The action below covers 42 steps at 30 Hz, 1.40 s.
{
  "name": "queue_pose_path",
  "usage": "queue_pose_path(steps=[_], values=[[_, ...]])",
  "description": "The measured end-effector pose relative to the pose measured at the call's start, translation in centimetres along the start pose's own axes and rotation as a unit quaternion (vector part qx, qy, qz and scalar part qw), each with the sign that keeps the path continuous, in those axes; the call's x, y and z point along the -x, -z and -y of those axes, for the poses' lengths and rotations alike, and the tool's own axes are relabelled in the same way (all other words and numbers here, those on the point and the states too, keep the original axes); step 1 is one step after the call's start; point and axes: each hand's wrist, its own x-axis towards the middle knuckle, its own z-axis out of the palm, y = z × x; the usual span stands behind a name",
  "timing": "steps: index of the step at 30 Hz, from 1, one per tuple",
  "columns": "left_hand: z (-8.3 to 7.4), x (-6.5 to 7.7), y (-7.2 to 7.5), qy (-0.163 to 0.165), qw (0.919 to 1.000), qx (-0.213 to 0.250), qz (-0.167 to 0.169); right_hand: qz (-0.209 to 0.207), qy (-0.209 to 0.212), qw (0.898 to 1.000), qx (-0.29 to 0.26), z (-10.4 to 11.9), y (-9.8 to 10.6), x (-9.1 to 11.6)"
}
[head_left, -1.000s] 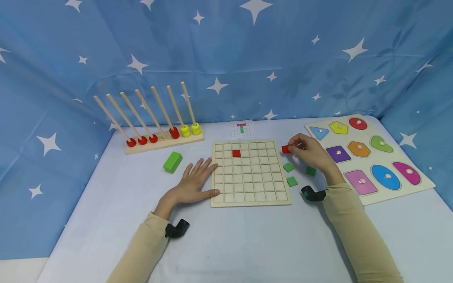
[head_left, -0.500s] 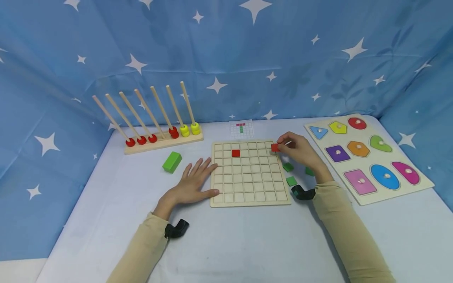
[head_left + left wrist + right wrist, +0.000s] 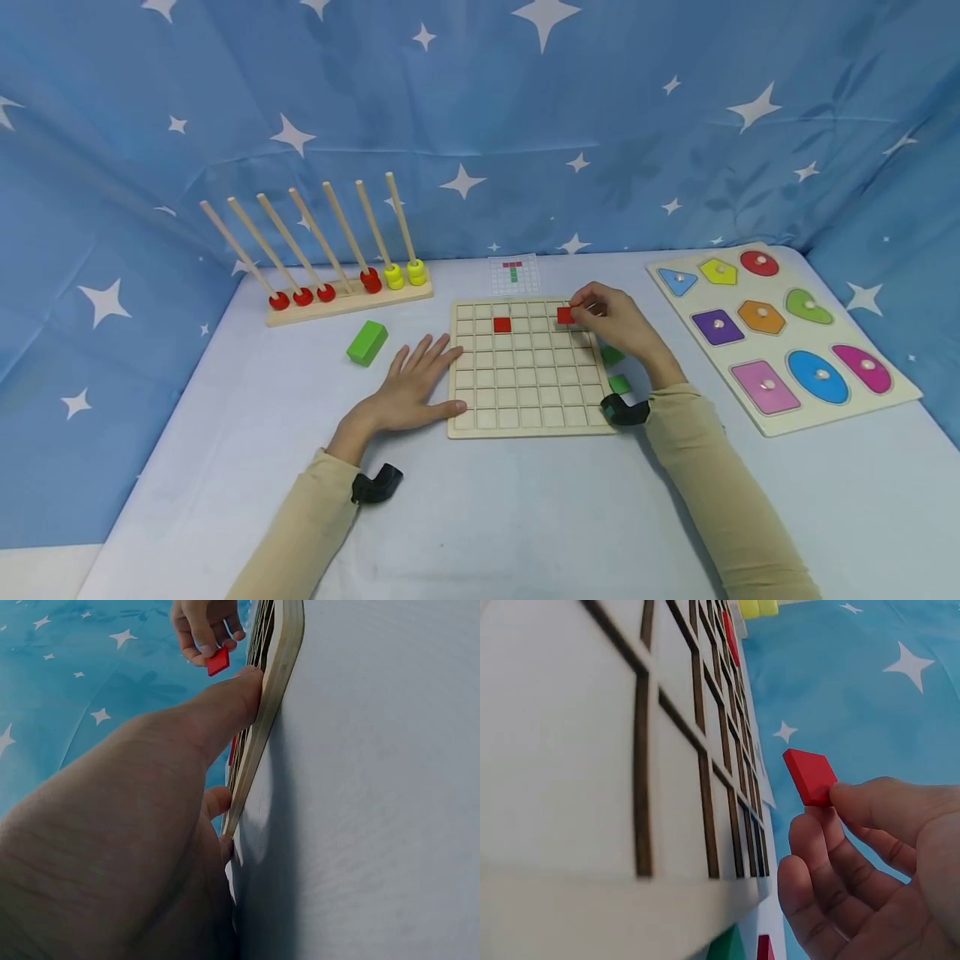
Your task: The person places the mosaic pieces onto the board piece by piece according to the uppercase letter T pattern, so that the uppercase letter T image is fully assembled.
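Blue cloth (scattered with white stars) hangs behind a white-covered table.

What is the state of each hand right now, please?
Left hand: open, fingers spread, touching the left edge of the pale square wooden grid board.
Right hand: holding a flat red square tile, pinched between thumb and fingers.

We saw a grid board on the table, one tile in it, a card behind, a peg rack and block to its left, loose tiles just beside its right edge, and a shape puzzle farther right.
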Motion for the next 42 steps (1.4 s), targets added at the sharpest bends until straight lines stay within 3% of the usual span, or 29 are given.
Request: queue_pose_path(steps=[9, 17, 30, 42], values=[[0.0, -0.1, 0.0, 0.006, 1.0, 0.001, 0.006, 0.01, 0.002, 1.0, -0.001, 0.0, -0.8, -0.7], [0.1, -0.3, -0.1, 0.005, 1.0, -0.006, 0.005, 0.02, 0.012, 1.0, -0.012, -3.3, -1.9, -2.7], [0.4, -0.2, -0.3, 0.009, 0.9999, -0.012, 0.005, 0.028, 0.036, 0.999, -0.01, -3.1, -3.2, -3.8], [0.3, -0.1, -0.1, 0.004, 0.9999, -0.011, 0.003, 0.044, 0.025, 0.999, 0.007, -2.5, -4.3, -4.8]])
